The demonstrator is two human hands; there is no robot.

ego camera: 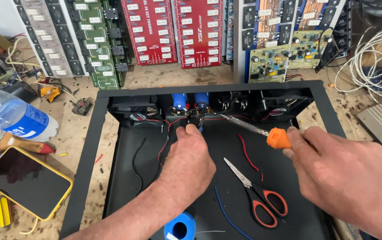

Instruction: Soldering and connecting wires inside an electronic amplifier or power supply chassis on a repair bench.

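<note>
Solder spool (182, 227) lying nearest at the black chassis (84, 164) front edge, scissors (258, 196) resting beside it, left hand (190, 162) pinching perhaps a thin wire, right hand (342, 175) gripping the orange-handled soldering iron (253, 130), its tip reaching toward the blue capacitors (190, 101) at the back wall.

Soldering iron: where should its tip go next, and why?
Probably ease the soldering iron tip slightly left onto the wire end pinched by the left hand below the blue capacitors; the right hand holds it just short of that joint.
</note>
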